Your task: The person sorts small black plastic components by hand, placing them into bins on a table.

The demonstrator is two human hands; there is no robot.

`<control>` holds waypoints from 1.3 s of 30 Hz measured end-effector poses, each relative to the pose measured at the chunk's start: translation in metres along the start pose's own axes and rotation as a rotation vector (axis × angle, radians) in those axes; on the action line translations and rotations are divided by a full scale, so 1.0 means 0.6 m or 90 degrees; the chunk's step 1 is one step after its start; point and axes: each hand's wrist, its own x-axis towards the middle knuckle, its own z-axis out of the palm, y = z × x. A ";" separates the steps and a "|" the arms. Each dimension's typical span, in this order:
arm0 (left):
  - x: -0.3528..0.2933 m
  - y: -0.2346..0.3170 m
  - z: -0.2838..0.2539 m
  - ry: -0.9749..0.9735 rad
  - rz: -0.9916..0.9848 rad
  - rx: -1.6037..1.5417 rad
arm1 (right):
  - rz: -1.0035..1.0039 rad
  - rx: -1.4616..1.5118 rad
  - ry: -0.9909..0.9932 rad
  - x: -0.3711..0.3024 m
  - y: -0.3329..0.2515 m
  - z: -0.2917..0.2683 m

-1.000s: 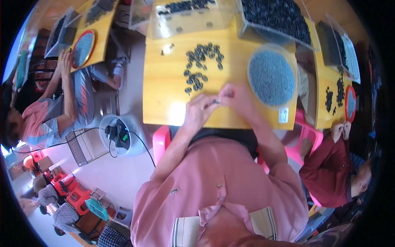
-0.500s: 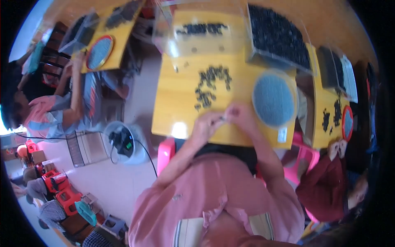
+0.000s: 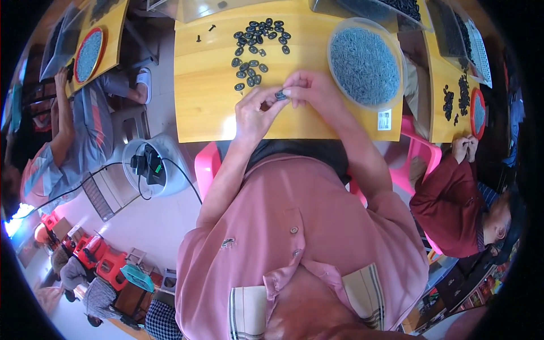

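Over the front of the yellow table (image 3: 204, 107), my two hands meet at the fingertips. My left hand (image 3: 255, 112) pinches a small black oval part (image 3: 280, 96) between thumb and fingers. The fingers of my right hand (image 3: 310, 88) are pressed together against that part's right end; anything between them is too small or hidden to make out. Just beyond my left hand lies a loose group of black oval parts (image 3: 252, 73), many with two holes. To the right of my right hand stands a round, clear tub (image 3: 400, 73) full of thin grey metal pins (image 3: 362, 65).
Two small dark pieces (image 3: 199, 38) lie at the table's far left. Clear bins of black parts (image 3: 399, 8) stand at the far right. A white bucket (image 3: 175, 184) with a black cable is left of the table. People sit at tables on both sides.
The view has shifted, so the table sits higher and farther left in the picture. My hands remain together at the fingertips, and the held part now shows more plainly.
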 end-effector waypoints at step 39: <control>-0.008 0.027 0.001 0.025 0.001 -0.007 | -0.027 0.001 -0.007 -0.006 -0.021 0.002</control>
